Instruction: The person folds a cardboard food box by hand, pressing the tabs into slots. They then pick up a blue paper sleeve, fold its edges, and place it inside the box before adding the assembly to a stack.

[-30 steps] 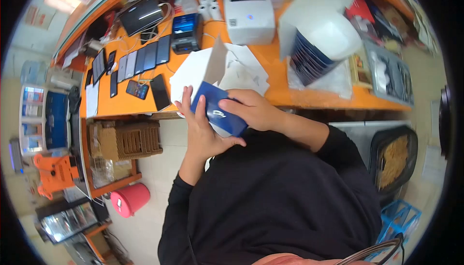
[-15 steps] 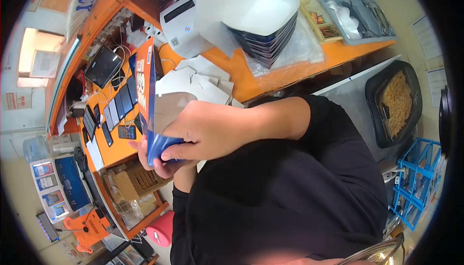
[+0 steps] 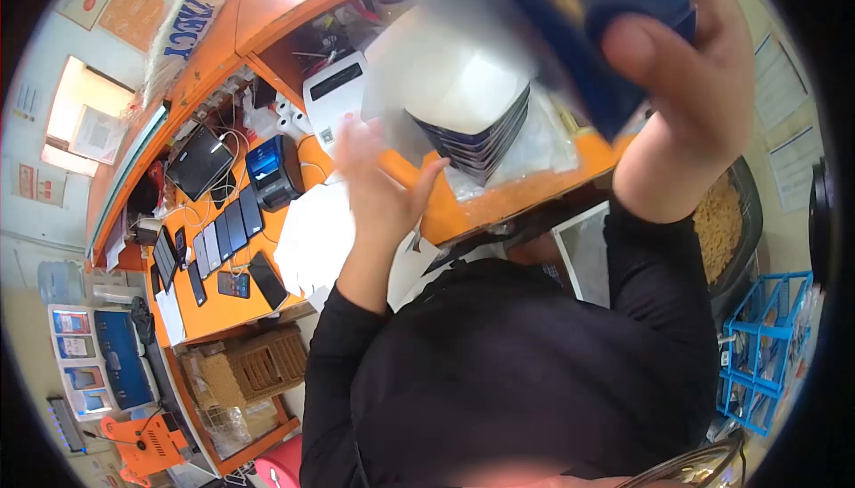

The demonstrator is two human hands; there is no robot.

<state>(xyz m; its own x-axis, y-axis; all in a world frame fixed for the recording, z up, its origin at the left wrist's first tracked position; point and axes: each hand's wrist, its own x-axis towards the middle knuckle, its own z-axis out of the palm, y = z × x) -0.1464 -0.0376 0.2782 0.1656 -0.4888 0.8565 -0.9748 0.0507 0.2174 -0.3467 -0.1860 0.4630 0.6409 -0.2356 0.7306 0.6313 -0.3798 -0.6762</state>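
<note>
High at the right, my right hand (image 3: 681,69) grips a dark blue package (image 3: 614,25), thumb across its near face; the package is blurred and partly cut off by the top edge. It hangs beside and above a stack of white-lined, dark-sided trays (image 3: 468,69). My left hand (image 3: 383,172) is empty, slightly blurred, with fingers spread and thumb out to the right. It hovers above white sheets (image 3: 316,234) on the orange counter, in front of a white printer-like device (image 3: 337,96).
Several phones (image 3: 233,225) and a dark card-terminal-like device (image 3: 272,172) lie on the counter at the left. A black tray of brown, crumbly food (image 3: 717,230) stands at the right, above a blue wire rack (image 3: 766,337). A cardboard box (image 3: 258,368) sits on the shelf below.
Both hands were on the blue and orange package at the centre left. My right hand has carried it up and right; my left hand has let go and moved up and right.
</note>
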